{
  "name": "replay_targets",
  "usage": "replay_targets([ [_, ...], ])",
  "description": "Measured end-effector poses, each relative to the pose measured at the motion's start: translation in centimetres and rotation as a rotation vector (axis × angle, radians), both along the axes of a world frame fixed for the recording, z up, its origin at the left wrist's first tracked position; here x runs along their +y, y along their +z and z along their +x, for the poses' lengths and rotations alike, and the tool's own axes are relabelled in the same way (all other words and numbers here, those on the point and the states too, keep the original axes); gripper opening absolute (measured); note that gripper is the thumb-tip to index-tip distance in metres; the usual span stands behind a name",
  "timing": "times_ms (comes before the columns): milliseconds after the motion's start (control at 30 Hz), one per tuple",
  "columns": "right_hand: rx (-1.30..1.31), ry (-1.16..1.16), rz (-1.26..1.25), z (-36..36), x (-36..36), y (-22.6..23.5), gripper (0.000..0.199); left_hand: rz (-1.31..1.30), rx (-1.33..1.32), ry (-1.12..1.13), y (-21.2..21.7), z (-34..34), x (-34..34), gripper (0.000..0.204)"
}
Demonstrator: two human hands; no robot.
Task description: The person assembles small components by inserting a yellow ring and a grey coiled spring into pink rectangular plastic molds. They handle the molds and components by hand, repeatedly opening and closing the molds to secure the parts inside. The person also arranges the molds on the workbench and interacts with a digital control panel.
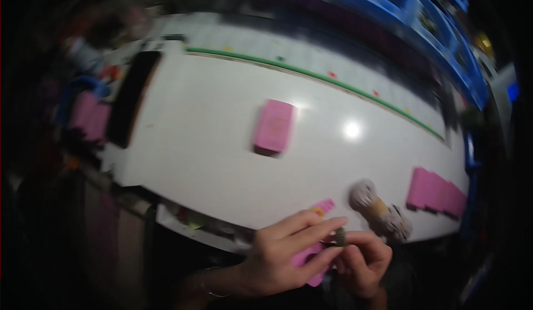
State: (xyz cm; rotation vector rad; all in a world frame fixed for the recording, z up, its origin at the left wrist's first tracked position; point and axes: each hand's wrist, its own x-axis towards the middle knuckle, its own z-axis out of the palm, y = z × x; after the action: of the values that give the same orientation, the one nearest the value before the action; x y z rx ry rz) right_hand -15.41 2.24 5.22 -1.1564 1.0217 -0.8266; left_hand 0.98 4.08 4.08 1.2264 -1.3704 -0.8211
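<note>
Blurred frame; detail is limited.

Far left of the hands, past the bench (pixel 183 143) edge: a pink box (pixel 90 116) in a blue holder, with a long dark slab (pixel 132 98) just beside it on the bench's left end.

Left hand (pixel 280 254): at the near bench edge, fingers stretched to the right, curled around a pink piece (pixel 306 260) that shows between the fingers and below them. Grasping it.

Up and away from the hands, mid-bench: a pink block (pixel 273 127), alone, well apart from both hands.

Just above the left fingertips: a small pink tag (pixel 324 205) lying flat on the bench.

Between the two hands: a small dark round part (pixel 340 236), pinched at the fingertips where the hands meet.

Right hand (pixel 363 263): fingers clenched inward, thumb and forefinger on the round part, touching the left hand's fingertips.

Just up and right of the right hand: a pale spool (pixel 379 210) lying on its side.

Further right: a row of pink blocks (pixel 436 192) at the bench's right end.

Behind the bench: a green strip (pixel 311 76), then blue bins (pixel 388 4).
</note>
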Motion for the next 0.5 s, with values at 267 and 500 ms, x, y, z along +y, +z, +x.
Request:
replay_targets([
  [267,0.048,0.107,0.012,0.9,0.0,-0.4,0.016,0.112,-0.238,0.361,0.6,7.4,1.1,0.033],
  [500,-0.019,0.256,-0.006,2.0,-0.5,0.2,0.016,-0.007,-0.104,0.8,1.5,17.5,2.9,0.03],
])
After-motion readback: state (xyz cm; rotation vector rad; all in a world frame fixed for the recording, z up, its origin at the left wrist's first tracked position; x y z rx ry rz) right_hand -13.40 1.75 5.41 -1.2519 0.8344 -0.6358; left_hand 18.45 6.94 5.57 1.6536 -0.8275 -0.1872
